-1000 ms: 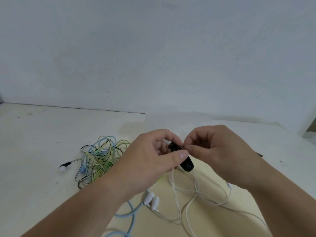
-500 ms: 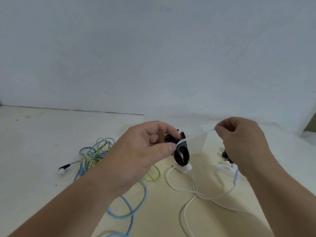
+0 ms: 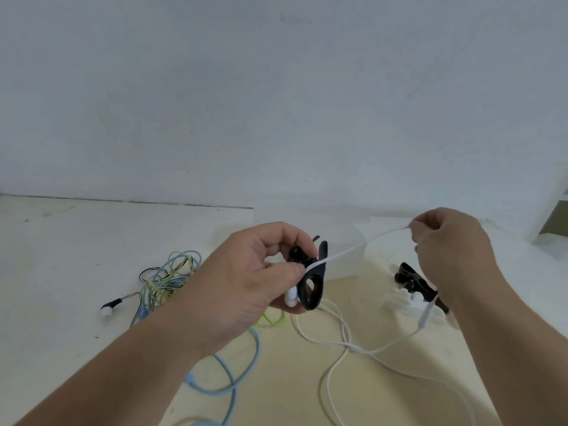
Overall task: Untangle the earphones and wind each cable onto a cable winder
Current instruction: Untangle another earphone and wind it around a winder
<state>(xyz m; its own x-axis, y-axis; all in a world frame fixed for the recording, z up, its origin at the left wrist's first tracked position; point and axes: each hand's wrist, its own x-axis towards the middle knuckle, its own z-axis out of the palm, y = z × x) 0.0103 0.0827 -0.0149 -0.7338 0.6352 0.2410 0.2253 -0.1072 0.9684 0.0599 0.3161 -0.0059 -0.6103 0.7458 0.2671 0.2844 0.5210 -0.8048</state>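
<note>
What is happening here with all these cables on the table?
A person is winding a white earphone cable onto a black winder. The left hand grips the winder, and the right hand pinches the cable and holds it taut. Most of that cable lies loose on the table. A tangle of blue, green and black cables lies further left; spare winders lie on the right.

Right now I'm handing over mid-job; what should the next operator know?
Left hand grips a black winder, with a white earbud tucked under it.
Right hand pinches the white cable, taut from the winder.
Done: the white cable looks free of the tangle; winding has barely begun.
Left: wind its slack, then separate the tangle and wind each cable on the spare winders.
</note>
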